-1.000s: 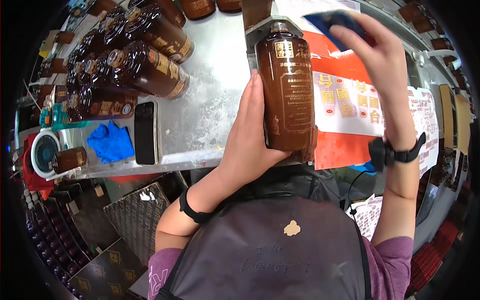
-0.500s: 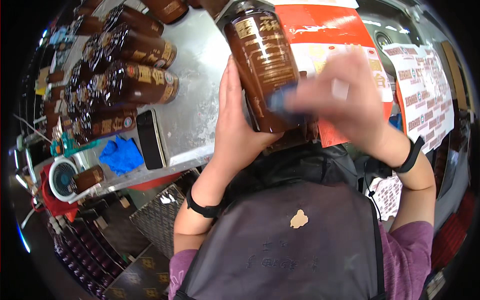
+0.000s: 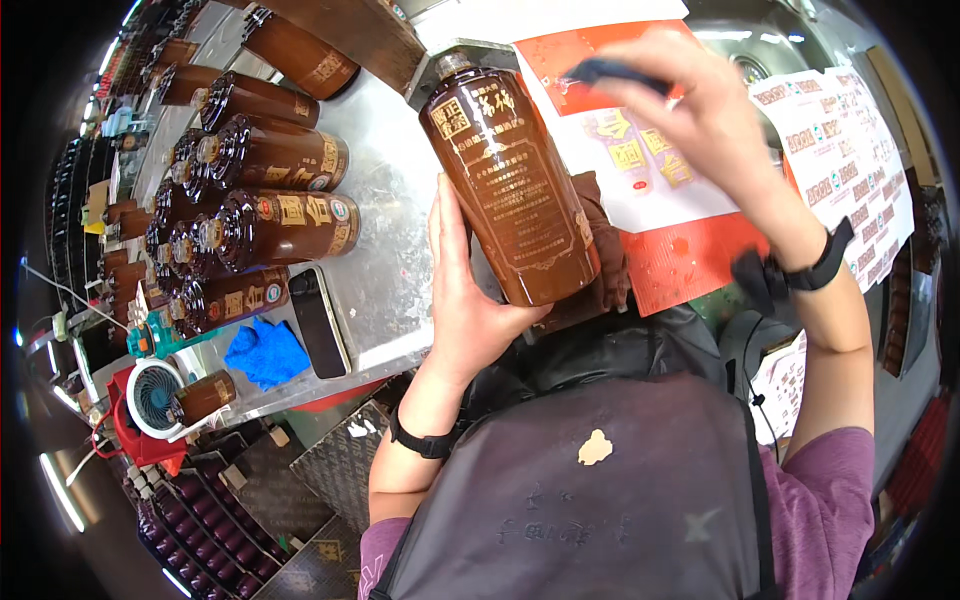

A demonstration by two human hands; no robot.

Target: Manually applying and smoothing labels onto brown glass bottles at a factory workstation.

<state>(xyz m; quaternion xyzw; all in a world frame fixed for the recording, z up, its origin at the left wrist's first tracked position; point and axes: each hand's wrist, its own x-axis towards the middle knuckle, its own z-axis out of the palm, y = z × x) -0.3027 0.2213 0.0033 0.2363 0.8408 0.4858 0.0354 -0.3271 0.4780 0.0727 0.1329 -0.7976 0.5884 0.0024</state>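
Bench: I see a metal worktop point(image 3: 400, 290) running across the upper half, with red and white printed sheets point(image 3: 660, 200) spread on its right part.
Bottle rows: a batch of brown glazed bottles point(image 3: 280, 225) lies on its sides on the left of the worktop, caps pointing left, packed side by side. I cannot tell what is in them.
Held bottle: one brown bottle point(image 3: 515, 190) with a dark printed label stands tilted above the worktop edge, neck toward the top, base near a brown cloth point(image 3: 600, 260).
Left hand: my left hand point(image 3: 465, 290) cups that bottle from its left and underneath, fingers pressed together along the side, thumb under the base.
Right hand: my right hand point(image 3: 700, 110) is raised to the right of the bottle neck, apart from it, fingertips pinching a small dark blue cloth point(image 3: 610, 70); it is blurred.
Small things: a black phone point(image 3: 320, 322) lies flat beside a crumpled blue rag point(image 3: 262, 352); a small fan point(image 3: 152, 395) sits at the lower left.
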